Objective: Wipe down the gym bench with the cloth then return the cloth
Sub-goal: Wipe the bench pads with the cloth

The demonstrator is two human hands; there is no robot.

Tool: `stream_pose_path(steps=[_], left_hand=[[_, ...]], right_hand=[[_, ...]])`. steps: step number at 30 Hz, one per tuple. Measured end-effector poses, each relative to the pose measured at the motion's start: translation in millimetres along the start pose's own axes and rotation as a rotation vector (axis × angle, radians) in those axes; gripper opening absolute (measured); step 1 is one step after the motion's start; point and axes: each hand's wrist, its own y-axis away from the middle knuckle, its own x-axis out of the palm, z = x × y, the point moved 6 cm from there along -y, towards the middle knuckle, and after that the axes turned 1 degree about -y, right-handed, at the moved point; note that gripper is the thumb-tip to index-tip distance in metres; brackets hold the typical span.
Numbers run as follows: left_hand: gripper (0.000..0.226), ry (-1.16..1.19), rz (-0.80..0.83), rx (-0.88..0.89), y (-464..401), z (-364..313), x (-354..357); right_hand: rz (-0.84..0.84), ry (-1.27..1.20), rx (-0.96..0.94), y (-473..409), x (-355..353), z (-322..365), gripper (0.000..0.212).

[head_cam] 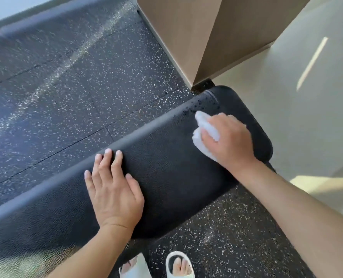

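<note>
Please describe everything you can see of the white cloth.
The cloth is white, soft-looking and bunched into folds. It lies on the black bench near its rounded end. The right hand covers most of it, fingers curled over it, pressing it on the pad. Only its left part shows.

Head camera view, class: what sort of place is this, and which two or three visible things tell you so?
Most likely a gym or home workout room. The floor is dark speckled rubber tiling, and a black padded bench stands on it. The right hand presses a white cloth on the bench, as when wiping down equipment.
</note>
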Motion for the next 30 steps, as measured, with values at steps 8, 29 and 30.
stream_pose_path(steps=[8, 29, 30], left_hand=[[0.062, 0.016, 0.029, -0.011, -1, 2, 1], [0.063, 0.065, 0.075, 0.009, -1, 6, 4], [0.063, 0.066, 0.073, 0.01, 0, 6, 5]], right_hand=[[0.009, 0.059, 0.189, -70, 42, 74, 0.021], [0.169, 0.211, 0.189, -102, 56, 75, 0.019], [0.221, 0.19, 0.108, -104, 70, 101, 0.017]])
